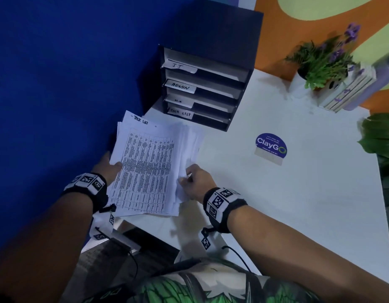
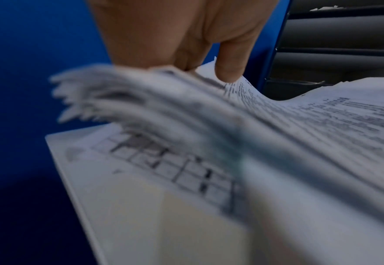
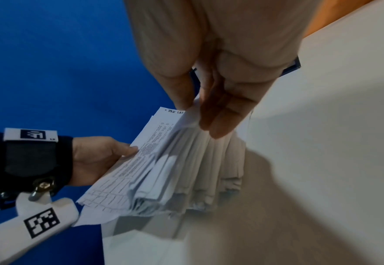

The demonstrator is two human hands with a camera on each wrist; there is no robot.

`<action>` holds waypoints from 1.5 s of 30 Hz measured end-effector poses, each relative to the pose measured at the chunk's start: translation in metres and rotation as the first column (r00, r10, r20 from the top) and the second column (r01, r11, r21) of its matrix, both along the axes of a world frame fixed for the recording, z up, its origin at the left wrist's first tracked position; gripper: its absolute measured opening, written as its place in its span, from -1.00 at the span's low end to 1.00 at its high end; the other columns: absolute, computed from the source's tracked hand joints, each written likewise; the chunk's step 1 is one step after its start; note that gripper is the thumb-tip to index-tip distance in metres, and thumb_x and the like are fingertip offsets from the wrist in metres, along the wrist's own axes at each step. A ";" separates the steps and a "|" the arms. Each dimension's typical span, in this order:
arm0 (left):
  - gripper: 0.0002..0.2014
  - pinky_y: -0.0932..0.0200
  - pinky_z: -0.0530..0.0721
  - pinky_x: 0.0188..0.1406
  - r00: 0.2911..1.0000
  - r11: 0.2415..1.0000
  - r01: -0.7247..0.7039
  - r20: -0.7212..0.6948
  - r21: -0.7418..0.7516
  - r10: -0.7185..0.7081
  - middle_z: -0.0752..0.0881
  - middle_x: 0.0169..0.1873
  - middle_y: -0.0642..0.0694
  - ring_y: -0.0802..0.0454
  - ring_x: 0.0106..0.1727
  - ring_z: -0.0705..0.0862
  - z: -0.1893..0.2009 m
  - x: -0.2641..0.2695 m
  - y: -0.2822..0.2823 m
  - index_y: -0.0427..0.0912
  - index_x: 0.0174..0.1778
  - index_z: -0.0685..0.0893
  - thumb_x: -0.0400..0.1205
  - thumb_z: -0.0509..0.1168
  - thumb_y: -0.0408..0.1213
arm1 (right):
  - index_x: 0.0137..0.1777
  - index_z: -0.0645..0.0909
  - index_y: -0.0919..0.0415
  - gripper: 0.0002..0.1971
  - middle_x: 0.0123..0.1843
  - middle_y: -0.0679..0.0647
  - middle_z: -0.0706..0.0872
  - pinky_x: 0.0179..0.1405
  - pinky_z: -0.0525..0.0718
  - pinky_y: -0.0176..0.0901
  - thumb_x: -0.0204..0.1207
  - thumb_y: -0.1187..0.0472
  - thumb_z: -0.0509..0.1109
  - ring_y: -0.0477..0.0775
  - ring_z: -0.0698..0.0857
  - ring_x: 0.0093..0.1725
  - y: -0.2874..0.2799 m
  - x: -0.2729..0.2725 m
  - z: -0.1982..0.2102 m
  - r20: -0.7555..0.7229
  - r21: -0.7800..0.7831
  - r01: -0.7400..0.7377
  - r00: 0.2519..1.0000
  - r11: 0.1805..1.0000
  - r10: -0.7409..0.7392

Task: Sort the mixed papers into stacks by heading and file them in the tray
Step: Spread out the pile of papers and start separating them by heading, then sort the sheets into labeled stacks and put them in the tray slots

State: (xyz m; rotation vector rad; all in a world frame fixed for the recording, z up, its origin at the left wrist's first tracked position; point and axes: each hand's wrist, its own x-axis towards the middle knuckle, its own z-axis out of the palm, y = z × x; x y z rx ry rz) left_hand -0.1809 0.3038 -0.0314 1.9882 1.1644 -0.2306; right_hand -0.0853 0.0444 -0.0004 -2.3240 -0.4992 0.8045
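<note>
sorting step in hand: paper stack (image 1: 145, 169) at the tabletop's left edge, gripped by left hand (image 1: 109, 166), right hand (image 1: 194, 182) pinching its fanned right-side sheets. top heading apparently "task list". next, likely: peel that sheet cleanly, without dragging others, toward the tray (image 1: 248, 78) at the far-left corner.

A: Head view is dim with a blue cast; the white table (image 1: 298, 193) is the brightest area, and straight edges bow toward the frame borders.

B: Left wrist view: paper stack (image 2: 186, 111) smeared by blur lower left. Right wrist view: soft shadow lower centre.
</note>
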 end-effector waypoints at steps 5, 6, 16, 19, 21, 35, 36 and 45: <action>-0.46 0.04 0.49 0.23 0.996 0.994 0.070 0.058 -0.084 -0.065 0.56 0.39 -0.13 -0.21 0.29 0.58 -0.006 0.005 -0.008 0.03 0.66 0.22 0.74 0.17 -0.17 | -0.21 0.50 0.15 -0.90 -0.04 0.19 0.72 0.02 0.76 0.06 0.54 0.22 0.27 0.22 0.72 -0.02 -0.003 -0.003 0.001 -0.037 -0.144 -0.045 0.999 0.989 0.040; -0.46 0.08 0.47 0.22 0.995 0.992 0.081 0.060 -0.093 -0.076 0.56 0.37 -0.10 -0.20 0.30 0.57 -0.006 0.006 -0.012 0.00 0.65 0.24 0.73 0.17 -0.19 | -0.26 0.49 0.13 -0.86 -0.06 0.17 0.72 0.03 0.76 0.06 0.53 0.23 0.25 0.20 0.72 -0.03 -0.004 -0.004 0.002 -0.049 -0.173 -0.081 0.996 0.982 0.073; -0.52 -0.08 0.51 0.36 0.994 0.981 0.089 0.085 -0.175 -0.075 0.60 0.35 -0.21 -0.24 0.28 0.60 -0.006 0.033 -0.033 -0.15 0.55 0.38 0.69 0.25 -0.32 | 0.70 -0.08 0.11 -0.25 0.68 0.23 0.10 0.57 0.27 0.14 0.66 -0.06 0.23 0.29 0.21 0.62 -0.024 0.024 -0.011 -0.146 -0.059 0.112 0.982 0.992 -0.119; -0.50 -0.16 0.57 0.33 0.993 0.979 0.103 0.077 -0.173 -0.091 0.60 0.34 -0.27 -0.24 0.23 0.62 -0.009 0.039 -0.045 -0.18 0.55 0.34 0.67 0.26 -0.34 | 0.70 -0.21 0.18 -0.23 0.68 0.24 0.08 0.51 0.30 0.11 0.66 0.13 0.20 0.35 0.25 0.59 -0.028 0.020 -0.015 -0.079 -0.181 0.055 0.994 0.982 -0.070; -0.48 0.01 0.57 0.20 0.989 0.980 0.139 0.064 -0.140 -0.131 0.60 0.29 -0.22 -0.18 0.16 0.60 -0.006 0.045 -0.064 -0.22 0.56 0.29 0.67 0.24 -0.40 | 0.69 -0.15 0.19 -0.29 0.65 0.26 0.15 0.41 0.39 0.10 0.65 0.23 0.16 0.37 0.36 0.51 -0.040 0.019 -0.015 -0.014 -0.196 0.103 0.994 0.975 -0.108; -0.01 0.11 0.45 0.43 0.889 0.886 0.458 0.053 -0.077 -0.455 0.37 0.51 -0.19 -0.14 0.44 0.47 -0.023 0.066 -0.219 -0.18 0.66 0.04 0.44 0.55 -0.24 | 0.61 0.04 0.23 -0.22 0.49 0.22 0.33 0.14 0.57 -0.05 0.46 0.27 0.37 0.23 0.50 0.35 -0.214 0.025 -0.005 -0.200 -0.316 0.299 0.907 0.901 -0.371; 0.03 0.10 0.41 0.46 0.878 0.876 0.479 0.030 -0.056 -0.478 0.33 0.53 -0.19 -0.15 0.49 0.41 -0.022 0.068 -0.231 -0.17 0.67 0.01 0.43 0.56 -0.20 | 0.61 0.03 0.25 -0.23 0.49 0.24 0.33 0.11 0.57 -0.06 0.48 0.28 0.36 0.21 0.50 0.30 -0.225 0.024 -0.004 -0.204 -0.327 0.302 0.903 0.896 -0.379; 0.13 -0.21 0.28 0.50 0.893 0.880 0.445 -0.004 0.167 -0.451 0.09 0.57 -0.18 -0.28 0.56 0.21 -0.014 0.079 -0.287 0.01 0.67 -0.11 0.37 0.48 0.24 | 0.49 0.28 0.25 -0.37 0.36 0.19 0.47 0.14 0.54 -0.11 0.56 -0.09 0.34 0.16 0.56 0.21 -0.283 0.024 0.003 -0.056 -0.180 0.538 0.830 0.823 -0.555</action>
